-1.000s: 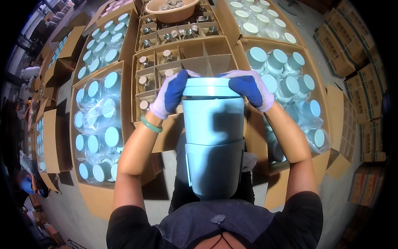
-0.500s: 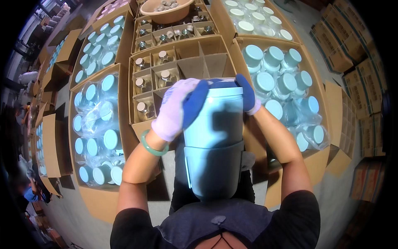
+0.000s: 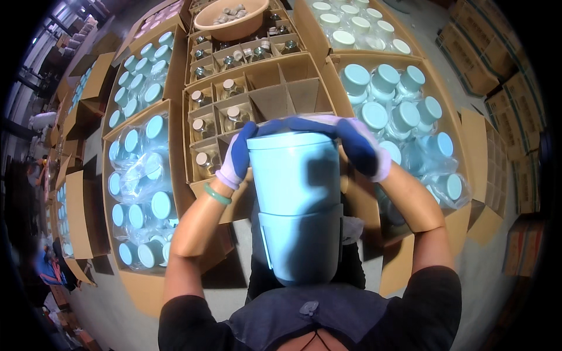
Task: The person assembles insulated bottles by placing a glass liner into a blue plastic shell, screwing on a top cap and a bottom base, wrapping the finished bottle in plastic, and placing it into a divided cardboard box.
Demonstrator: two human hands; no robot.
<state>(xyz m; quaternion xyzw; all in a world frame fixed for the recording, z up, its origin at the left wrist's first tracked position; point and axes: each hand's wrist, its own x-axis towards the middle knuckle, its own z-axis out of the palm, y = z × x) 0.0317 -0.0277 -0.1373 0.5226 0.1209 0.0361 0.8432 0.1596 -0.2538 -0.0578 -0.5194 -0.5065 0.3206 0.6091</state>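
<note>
A large light blue plastic canister (image 3: 295, 193) with a rimmed top and a wider band round its middle stands in front of my body, over my lap. My left hand (image 3: 243, 149), in a white-and-blue coated glove, grips the left side of its top rim, with a green bangle (image 3: 218, 194) on the wrist. My right hand (image 3: 357, 146), gloved alike, curls round the right side of the rim. Fingers of both hands reach along the far side of the top, and their tips are partly hidden there. The canister's top opening or lid cannot be made out.
Just beyond is a divided carton (image 3: 257, 73) holding several glass bottles with pale caps. A peach basin (image 3: 231, 20) of small caps sits behind it. Cartons of blue-lidded containers stand left (image 3: 137, 266) and right (image 3: 462, 169). Stacked boxes (image 3: 515, 111) line the far right.
My left hand has shifted outward to the left side of the rim. My right hand's fingers have come across the far edge, and the canister's top shows a little more to the left.
</note>
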